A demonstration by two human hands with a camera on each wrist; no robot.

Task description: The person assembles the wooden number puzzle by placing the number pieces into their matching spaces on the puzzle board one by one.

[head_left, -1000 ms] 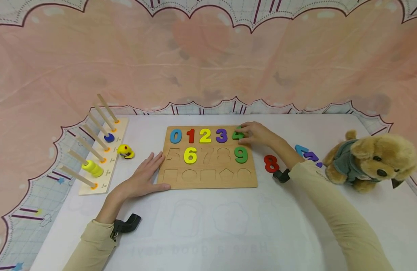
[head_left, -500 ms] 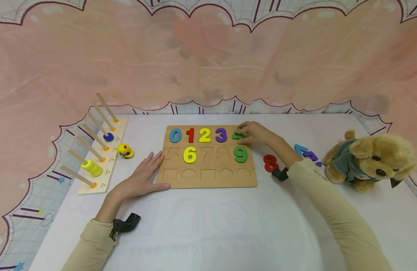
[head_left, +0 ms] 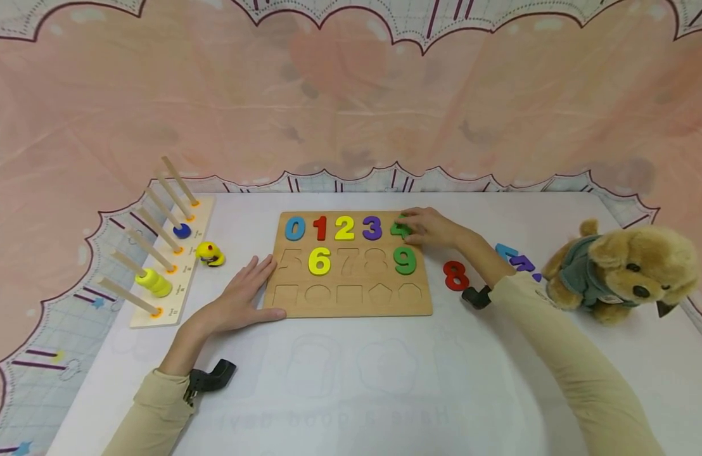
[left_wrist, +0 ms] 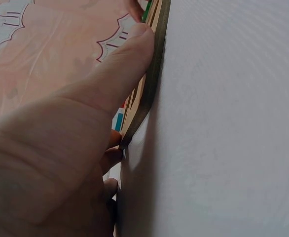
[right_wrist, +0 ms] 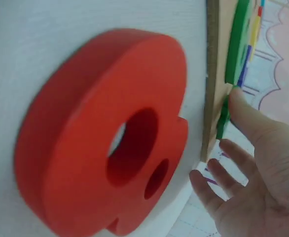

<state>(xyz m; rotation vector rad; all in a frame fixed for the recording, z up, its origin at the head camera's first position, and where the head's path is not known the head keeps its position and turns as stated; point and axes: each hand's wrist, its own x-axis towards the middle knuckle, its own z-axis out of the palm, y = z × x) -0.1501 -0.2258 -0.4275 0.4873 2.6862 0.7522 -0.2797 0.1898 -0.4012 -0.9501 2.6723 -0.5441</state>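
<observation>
A wooden number board (head_left: pixel 357 304) lies on the table with the blue 0 (head_left: pixel 295 228), red 1 (head_left: pixel 320 228), yellow 2 (head_left: pixel 344 228), purple 3 (head_left: pixel 372 228), yellow 6 (head_left: pixel 319 261) and green 9 (head_left: pixel 405 260) in it. At its top right corner, my right hand (head_left: pixel 433 228) pinches the green number 4 (head_left: pixel 398 229) between thumb and fingers; the fingers partly cover it. My left hand (head_left: pixel 239 297) rests along the board's left edge, fingers straight, with the thumb (left_wrist: pixel 139 44) on the near corner. Beside the board's right edge lies the red number 8 (right_wrist: pixel 85 138).
Blue (head_left: pixel 506 252) and purple number pieces (head_left: pixel 522 262) lie by a plush dog (head_left: pixel 625 272) at the right. On the left stand a peg rack (head_left: pixel 180 278) with yellow rings (head_left: pixel 154 282) and a small yellow toy (head_left: pixel 211 254). A patterned curtain (head_left: pixel 351 114) hangs behind the table.
The right hand has shifted very slightly, and more of the green 4 shows beside its fingers now. The left hand has stayed at the board's edge.
</observation>
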